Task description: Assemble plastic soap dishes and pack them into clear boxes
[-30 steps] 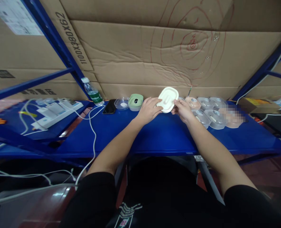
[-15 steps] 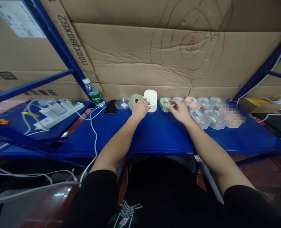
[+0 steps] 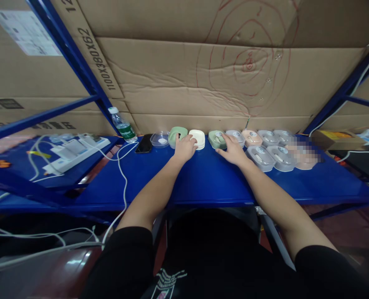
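My left hand [image 3: 185,148], fingers apart, rests over the near side of a green container [image 3: 173,136] with a dark opening in its top. Its fingertips reach the left edge of a cream-coloured lid [image 3: 198,135], which lies flat on the desk or on something beneath it; I cannot tell which. To the right, my right hand [image 3: 233,150] is spread, thumb out to the left. Its fingers are at the right side of a green box with a clear lid [image 3: 217,138]. Whether they press on that box or hover is unclear.
Several clear-lidded boxes in grey [image 3: 262,160] and peach [image 3: 251,137] stand in rows at right. A shallow clear dish [image 3: 160,140], a phone [image 3: 144,143] and a water bottle [image 3: 124,126] are at left. A white cable [image 3: 124,178] crosses the blue desk [image 3: 209,187]; cardboard rises behind.
The cream lid went from being held up in both hands to the left, then down flat beside the green container. My hands parted, the right one moving to the clear-lidded green box.
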Demonstrator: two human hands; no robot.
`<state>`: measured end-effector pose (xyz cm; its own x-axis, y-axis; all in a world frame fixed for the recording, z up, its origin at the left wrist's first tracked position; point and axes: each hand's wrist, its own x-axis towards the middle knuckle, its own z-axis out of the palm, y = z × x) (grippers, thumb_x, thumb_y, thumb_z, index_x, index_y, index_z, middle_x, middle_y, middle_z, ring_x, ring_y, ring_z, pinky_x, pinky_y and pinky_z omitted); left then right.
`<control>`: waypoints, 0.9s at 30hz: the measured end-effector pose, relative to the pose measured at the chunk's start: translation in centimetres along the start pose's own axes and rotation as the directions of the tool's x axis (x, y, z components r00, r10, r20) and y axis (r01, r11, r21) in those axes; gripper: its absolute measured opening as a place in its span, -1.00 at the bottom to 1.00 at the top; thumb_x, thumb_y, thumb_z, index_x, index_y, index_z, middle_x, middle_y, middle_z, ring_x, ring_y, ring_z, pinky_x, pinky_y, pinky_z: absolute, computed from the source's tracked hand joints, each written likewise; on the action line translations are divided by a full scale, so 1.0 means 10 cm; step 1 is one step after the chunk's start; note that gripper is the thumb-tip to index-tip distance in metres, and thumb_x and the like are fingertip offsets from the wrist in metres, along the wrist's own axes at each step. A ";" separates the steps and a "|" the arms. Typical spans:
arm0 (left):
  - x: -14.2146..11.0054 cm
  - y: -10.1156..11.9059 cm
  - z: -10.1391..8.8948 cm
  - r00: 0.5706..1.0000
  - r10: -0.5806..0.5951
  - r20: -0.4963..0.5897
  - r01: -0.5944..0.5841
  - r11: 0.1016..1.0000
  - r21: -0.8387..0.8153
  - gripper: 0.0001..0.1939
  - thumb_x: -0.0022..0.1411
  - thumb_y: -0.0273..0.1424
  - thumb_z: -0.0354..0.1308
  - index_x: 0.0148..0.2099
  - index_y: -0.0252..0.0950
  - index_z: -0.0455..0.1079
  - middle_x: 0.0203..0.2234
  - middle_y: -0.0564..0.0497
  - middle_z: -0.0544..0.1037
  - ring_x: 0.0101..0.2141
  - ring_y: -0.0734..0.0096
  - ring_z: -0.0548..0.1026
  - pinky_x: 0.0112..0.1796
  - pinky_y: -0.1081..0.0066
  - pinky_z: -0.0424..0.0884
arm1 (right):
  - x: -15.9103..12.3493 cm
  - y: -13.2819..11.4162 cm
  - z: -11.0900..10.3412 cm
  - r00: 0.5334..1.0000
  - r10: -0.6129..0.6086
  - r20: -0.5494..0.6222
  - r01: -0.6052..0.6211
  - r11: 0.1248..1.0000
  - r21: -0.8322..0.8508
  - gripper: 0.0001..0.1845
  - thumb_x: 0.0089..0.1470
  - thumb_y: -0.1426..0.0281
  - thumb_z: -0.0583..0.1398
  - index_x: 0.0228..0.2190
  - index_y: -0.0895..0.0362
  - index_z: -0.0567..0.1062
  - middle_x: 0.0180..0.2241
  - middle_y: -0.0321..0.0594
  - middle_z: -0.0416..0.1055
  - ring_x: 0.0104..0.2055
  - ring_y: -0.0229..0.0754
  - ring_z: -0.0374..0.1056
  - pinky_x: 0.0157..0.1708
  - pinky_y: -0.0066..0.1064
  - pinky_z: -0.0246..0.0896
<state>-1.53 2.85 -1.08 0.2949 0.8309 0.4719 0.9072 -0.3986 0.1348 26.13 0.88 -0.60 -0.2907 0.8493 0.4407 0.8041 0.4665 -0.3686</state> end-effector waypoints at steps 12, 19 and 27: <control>-0.02 0.01 0.05 0.999 0.013 0.041 -0.016 0.997 0.075 -0.67 0.41 -0.48 0.11 0.02 -0.17 0.68 0.23 -0.23 0.59 0.25 -0.16 0.46 0.40 -0.45 -0.12 | 0.00 0.07 0.08 0.971 0.108 0.214 -0.092 0.992 -0.082 0.11 0.15 -0.04 0.37 0.53 0.17 0.16 0.58 0.19 -0.04 0.62 0.45 -0.15 0.53 0.26 -0.10; 0.00 0.01 0.01 0.999 0.025 0.041 -0.029 0.995 0.094 -0.62 0.41 -0.50 0.06 0.02 -0.12 0.68 0.07 -0.18 0.68 0.12 -0.08 0.54 0.38 -0.36 0.00 | 0.00 0.12 0.12 0.979 0.088 0.185 -0.080 0.995 -0.052 0.09 0.12 -0.05 0.39 0.51 0.06 0.21 0.57 0.11 0.02 0.60 0.46 -0.08 0.51 0.32 -0.06; 0.00 0.01 0.00 0.998 0.027 0.060 -0.035 0.990 0.136 -0.66 0.43 -0.46 0.07 0.02 -0.20 0.68 -0.03 -0.24 0.68 0.07 -0.11 0.55 0.35 -0.30 0.03 | -0.01 0.08 0.10 0.975 0.092 0.200 -0.082 0.995 -0.056 0.08 0.13 -0.03 0.37 0.51 0.13 0.20 0.57 0.15 0.00 0.60 0.48 -0.11 0.51 0.30 -0.05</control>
<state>-1.37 2.84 -1.07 0.3370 0.8417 0.4218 0.9286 -0.3710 -0.0017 26.25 1.40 -1.78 -0.3135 0.9207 0.2323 0.8529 0.3806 -0.3573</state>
